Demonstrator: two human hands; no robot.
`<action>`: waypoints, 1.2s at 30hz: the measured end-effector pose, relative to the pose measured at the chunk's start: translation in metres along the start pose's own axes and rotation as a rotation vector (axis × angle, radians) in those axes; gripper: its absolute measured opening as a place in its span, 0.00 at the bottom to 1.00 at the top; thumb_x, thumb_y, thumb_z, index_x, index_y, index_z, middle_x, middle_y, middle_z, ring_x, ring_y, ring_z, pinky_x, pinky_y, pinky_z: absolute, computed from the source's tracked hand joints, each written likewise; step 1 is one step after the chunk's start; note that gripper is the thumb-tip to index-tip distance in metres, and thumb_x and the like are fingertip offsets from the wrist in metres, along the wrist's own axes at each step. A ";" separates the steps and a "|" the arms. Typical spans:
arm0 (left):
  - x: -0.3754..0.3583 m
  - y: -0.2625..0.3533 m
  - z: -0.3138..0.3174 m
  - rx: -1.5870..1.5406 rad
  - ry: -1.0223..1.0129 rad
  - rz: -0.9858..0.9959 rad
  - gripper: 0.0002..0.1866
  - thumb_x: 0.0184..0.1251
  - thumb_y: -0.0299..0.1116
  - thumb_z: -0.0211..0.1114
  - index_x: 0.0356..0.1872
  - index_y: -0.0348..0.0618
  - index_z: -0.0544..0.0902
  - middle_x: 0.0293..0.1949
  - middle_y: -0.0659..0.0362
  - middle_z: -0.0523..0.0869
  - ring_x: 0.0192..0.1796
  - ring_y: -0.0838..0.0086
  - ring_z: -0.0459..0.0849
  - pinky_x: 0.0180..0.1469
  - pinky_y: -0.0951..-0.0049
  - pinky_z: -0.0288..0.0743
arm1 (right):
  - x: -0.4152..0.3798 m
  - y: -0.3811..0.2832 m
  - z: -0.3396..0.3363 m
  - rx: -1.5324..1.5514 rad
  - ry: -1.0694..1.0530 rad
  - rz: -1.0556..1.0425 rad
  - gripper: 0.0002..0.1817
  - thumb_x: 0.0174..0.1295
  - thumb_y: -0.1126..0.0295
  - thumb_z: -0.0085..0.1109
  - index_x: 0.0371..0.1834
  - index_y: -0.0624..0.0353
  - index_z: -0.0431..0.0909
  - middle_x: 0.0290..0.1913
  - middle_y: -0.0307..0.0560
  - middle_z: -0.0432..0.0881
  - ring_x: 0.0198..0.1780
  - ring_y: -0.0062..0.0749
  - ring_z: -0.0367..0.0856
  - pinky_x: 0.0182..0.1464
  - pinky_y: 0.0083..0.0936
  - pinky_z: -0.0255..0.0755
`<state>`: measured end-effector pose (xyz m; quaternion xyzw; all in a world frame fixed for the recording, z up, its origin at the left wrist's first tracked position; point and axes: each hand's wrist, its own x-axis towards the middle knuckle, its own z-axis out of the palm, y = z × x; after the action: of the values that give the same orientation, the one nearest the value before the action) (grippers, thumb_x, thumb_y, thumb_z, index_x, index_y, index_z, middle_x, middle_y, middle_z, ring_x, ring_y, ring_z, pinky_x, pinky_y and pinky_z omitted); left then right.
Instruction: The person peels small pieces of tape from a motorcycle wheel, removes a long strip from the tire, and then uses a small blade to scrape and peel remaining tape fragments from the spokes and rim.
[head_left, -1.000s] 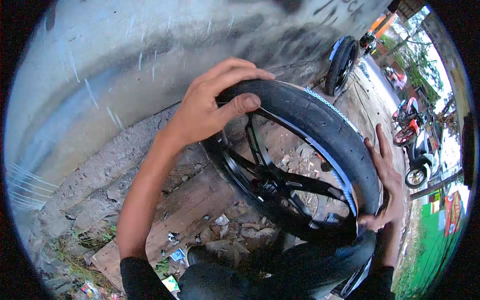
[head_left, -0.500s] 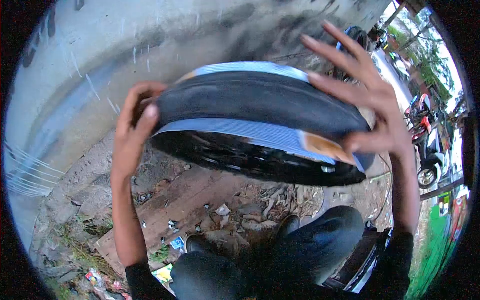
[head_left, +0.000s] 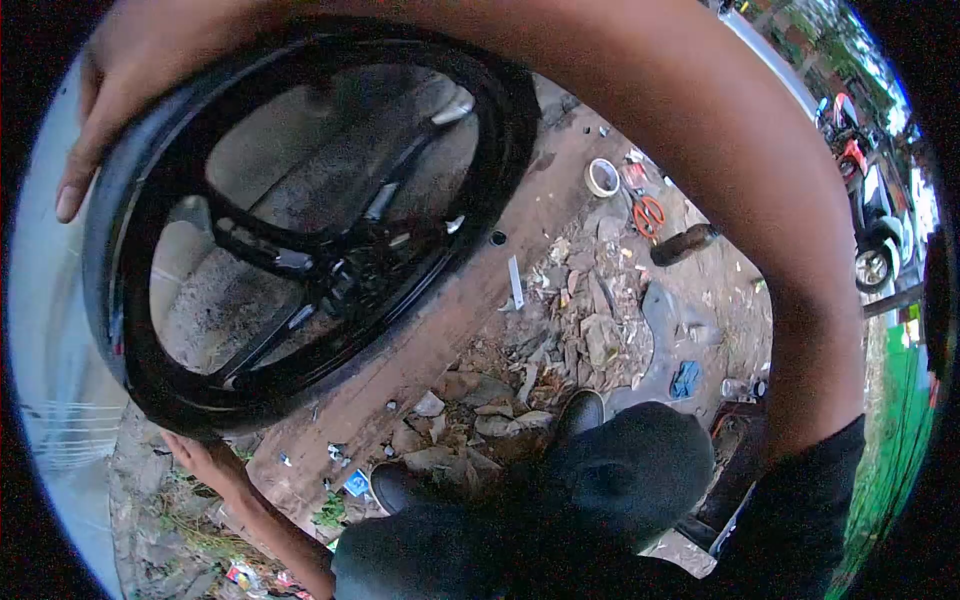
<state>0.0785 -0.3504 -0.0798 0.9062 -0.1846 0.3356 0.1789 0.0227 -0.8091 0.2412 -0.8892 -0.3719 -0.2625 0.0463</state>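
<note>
Gripping black wheel, right hand on top, left hand beneath

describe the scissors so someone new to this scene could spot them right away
Start at the big black wheel held up on the left, then go right across the bare dirt to the littered patch. The scissors lie there, just right of a tape roll and above a dark bottle. Their orange handles set them apart.
</note>
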 end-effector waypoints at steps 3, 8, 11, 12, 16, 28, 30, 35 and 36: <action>-0.002 0.008 -0.009 0.003 0.025 0.018 0.28 0.77 0.24 0.56 0.78 0.38 0.71 0.79 0.40 0.69 0.79 0.46 0.68 0.79 0.55 0.61 | -0.004 0.000 0.010 0.036 0.066 0.027 0.36 0.67 0.33 0.62 0.61 0.53 0.88 0.68 0.61 0.78 0.71 0.54 0.71 0.73 0.51 0.63; 0.005 -0.005 0.004 -0.406 0.108 -0.287 0.28 0.76 0.24 0.52 0.77 0.40 0.73 0.79 0.40 0.68 0.78 0.47 0.69 0.79 0.55 0.60 | -0.021 0.000 0.016 0.117 0.189 0.092 0.34 0.69 0.36 0.62 0.61 0.54 0.88 0.64 0.61 0.82 0.66 0.50 0.77 0.70 0.45 0.67; 0.009 -0.009 0.005 -0.517 0.118 -0.353 0.26 0.83 0.32 0.52 0.77 0.35 0.70 0.77 0.44 0.70 0.74 0.57 0.73 0.77 0.62 0.61 | -0.033 -0.004 0.019 0.204 0.323 0.126 0.33 0.70 0.38 0.63 0.62 0.55 0.87 0.62 0.60 0.84 0.63 0.48 0.80 0.68 0.42 0.70; 0.010 -0.009 0.005 -0.417 0.119 -0.289 0.25 0.85 0.33 0.52 0.78 0.35 0.70 0.78 0.44 0.69 0.74 0.57 0.73 0.77 0.62 0.61 | -0.040 -0.005 0.018 0.234 0.380 0.143 0.33 0.70 0.38 0.63 0.62 0.56 0.87 0.61 0.60 0.85 0.62 0.48 0.81 0.67 0.41 0.71; 0.021 0.003 0.003 -0.592 0.161 -0.361 0.25 0.84 0.27 0.49 0.78 0.40 0.70 0.79 0.40 0.67 0.75 0.53 0.73 0.77 0.61 0.61 | -0.117 -0.007 0.019 0.424 0.745 0.446 0.31 0.71 0.41 0.63 0.62 0.57 0.87 0.57 0.59 0.88 0.58 0.45 0.85 0.65 0.37 0.75; 0.025 -0.003 0.001 0.084 0.061 0.063 0.22 0.79 0.26 0.57 0.70 0.35 0.78 0.67 0.41 0.83 0.68 0.44 0.78 0.72 0.53 0.67 | -0.426 -0.119 0.310 0.232 0.492 1.742 0.25 0.67 0.60 0.73 0.58 0.65 0.79 0.48 0.56 0.86 0.49 0.46 0.85 0.53 0.37 0.78; 0.020 0.024 -0.001 0.045 0.050 -0.038 0.20 0.82 0.28 0.55 0.70 0.36 0.78 0.67 0.40 0.82 0.67 0.44 0.79 0.72 0.53 0.68 | -0.414 -0.120 0.320 0.116 0.381 1.726 0.26 0.63 0.59 0.77 0.56 0.64 0.79 0.47 0.60 0.86 0.49 0.54 0.85 0.50 0.42 0.79; -0.014 0.056 0.012 -0.879 0.179 -0.748 0.28 0.90 0.45 0.46 0.76 0.32 0.70 0.75 0.44 0.75 0.71 0.54 0.76 0.73 0.50 0.68 | -0.391 -0.114 0.310 0.093 0.313 1.695 0.26 0.62 0.59 0.79 0.53 0.61 0.76 0.41 0.57 0.87 0.43 0.54 0.88 0.44 0.47 0.79; -0.031 0.051 0.016 -0.888 0.154 -0.766 0.36 0.87 0.57 0.49 0.77 0.35 0.66 0.75 0.47 0.72 0.70 0.55 0.75 0.74 0.53 0.65 | -0.387 -0.113 0.309 0.135 0.303 1.722 0.26 0.61 0.59 0.79 0.54 0.60 0.75 0.39 0.56 0.88 0.42 0.54 0.88 0.43 0.47 0.79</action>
<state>0.0423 -0.3946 -0.1015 0.7195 0.0464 0.2027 0.6626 -0.1476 -0.8888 -0.2306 -0.8120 0.4238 -0.2290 0.3296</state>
